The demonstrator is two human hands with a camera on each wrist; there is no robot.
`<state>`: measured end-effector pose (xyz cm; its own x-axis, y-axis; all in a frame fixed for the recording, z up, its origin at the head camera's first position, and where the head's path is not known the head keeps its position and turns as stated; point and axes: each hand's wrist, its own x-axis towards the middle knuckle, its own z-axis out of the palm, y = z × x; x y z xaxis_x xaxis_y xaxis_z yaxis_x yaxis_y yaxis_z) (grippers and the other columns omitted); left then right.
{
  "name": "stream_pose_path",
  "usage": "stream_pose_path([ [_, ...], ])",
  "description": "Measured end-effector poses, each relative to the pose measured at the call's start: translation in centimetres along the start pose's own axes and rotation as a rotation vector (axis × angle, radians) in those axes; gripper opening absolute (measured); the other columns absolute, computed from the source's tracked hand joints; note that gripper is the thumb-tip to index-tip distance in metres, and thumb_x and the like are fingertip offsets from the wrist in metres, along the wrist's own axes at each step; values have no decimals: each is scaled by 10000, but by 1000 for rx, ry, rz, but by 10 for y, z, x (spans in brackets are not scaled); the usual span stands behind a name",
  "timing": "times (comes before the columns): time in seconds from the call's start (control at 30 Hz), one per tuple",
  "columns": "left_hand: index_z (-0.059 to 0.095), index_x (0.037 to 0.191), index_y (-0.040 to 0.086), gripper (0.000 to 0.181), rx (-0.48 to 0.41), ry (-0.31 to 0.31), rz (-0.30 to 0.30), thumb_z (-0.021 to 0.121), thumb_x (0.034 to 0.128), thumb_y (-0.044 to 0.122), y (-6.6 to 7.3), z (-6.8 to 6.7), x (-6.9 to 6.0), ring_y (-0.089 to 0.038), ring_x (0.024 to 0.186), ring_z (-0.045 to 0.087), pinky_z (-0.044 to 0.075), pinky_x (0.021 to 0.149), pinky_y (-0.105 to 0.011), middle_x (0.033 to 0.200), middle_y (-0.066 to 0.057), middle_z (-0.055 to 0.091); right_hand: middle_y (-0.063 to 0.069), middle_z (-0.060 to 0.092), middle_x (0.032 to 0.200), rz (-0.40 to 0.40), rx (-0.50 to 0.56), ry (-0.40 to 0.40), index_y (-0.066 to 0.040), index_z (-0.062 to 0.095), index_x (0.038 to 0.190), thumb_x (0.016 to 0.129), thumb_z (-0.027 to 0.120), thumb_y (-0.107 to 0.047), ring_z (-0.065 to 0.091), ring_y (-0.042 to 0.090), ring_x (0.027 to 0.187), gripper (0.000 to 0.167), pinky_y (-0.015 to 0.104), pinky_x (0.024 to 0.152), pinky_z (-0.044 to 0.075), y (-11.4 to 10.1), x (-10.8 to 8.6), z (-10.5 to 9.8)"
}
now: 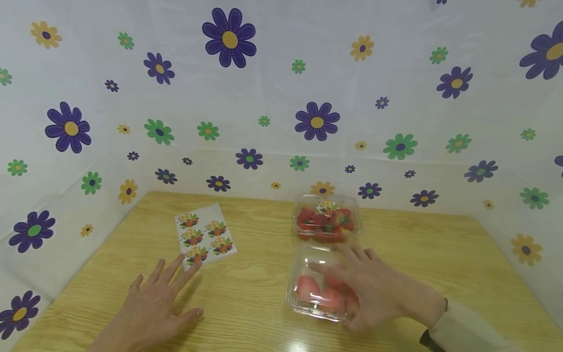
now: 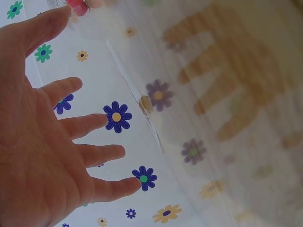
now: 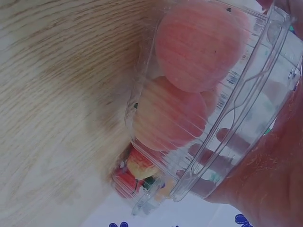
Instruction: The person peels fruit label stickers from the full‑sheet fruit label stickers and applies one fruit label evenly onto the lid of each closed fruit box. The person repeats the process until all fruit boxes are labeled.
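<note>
My right hand (image 1: 374, 288) lies over a clear plastic clamshell box (image 1: 303, 308) holding several round pink fruits (image 3: 201, 45). Its fingers stretch across the lid, and the thumb is by the near right corner. Through the plastic, the right wrist view shows the fingers (image 3: 210, 158) fairly straight. Spread wide, my left hand (image 1: 151, 308) hovers palm down over the table, fingertips at the near edge of a white sticker sheet (image 1: 203, 226); contact is unclear. The sheet carries several fruit-print stickers. In the left wrist view the left palm (image 2: 42, 142) holds nothing.
A second clear box (image 1: 326, 220) of strawberries stands behind the first, with a fruit-print sticker (image 1: 328, 208) on its lid. The wooden table (image 1: 246, 298) is enclosed by white flowered sheeting (image 1: 272, 88) at the back and sides.
</note>
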<state>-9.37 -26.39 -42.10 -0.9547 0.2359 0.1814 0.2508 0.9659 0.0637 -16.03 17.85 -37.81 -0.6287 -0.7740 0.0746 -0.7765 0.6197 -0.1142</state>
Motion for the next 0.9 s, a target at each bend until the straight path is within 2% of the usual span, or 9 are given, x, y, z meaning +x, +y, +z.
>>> stream_pose_path([
  [0.13, 427, 1557, 265, 872, -2, -2, -4, 694, 838, 679, 0, -1, 0, -616, 1341, 462, 378, 915, -854, 1583, -198, 451, 76, 346, 1593, 2, 13, -52, -501, 227, 1593, 628, 825, -535, 377, 293, 1411, 1136, 592, 1028, 420, 0, 0, 3],
  [0.47, 412, 1567, 277, 875, -9, -6, -9, 678, 845, 694, 0, -1, 0, -621, 1349, 451, 369, 922, -859, 1585, -201, 446, 156, 333, 1609, -50, -6, -33, -454, 256, 1602, 607, 831, -510, 385, 379, 1440, 1151, 675, 1057, 396, 0, 2, 7],
  [0.7, 391, 1579, 293, 885, -19, 9, -5, 687, 843, 685, -1, -1, 1, -627, 1343, 451, 366, 916, -864, 1580, -201, 450, 152, 311, 1637, -7, 58, -108, -478, 226, 1601, 637, 813, -462, 306, 389, 1502, 1129, 725, 1098, 327, 0, 4, 7],
  [0.9, 413, 1565, 275, 871, -18, -6, -5, 688, 845, 680, -1, 0, 1, -617, 1356, 445, 370, 925, -856, 1586, -197, 443, 161, 276, 1659, 1, 56, -106, -443, 220, 1616, 657, 820, -540, 262, 408, 1523, 1136, 769, 1102, 296, 0, 4, 8],
])
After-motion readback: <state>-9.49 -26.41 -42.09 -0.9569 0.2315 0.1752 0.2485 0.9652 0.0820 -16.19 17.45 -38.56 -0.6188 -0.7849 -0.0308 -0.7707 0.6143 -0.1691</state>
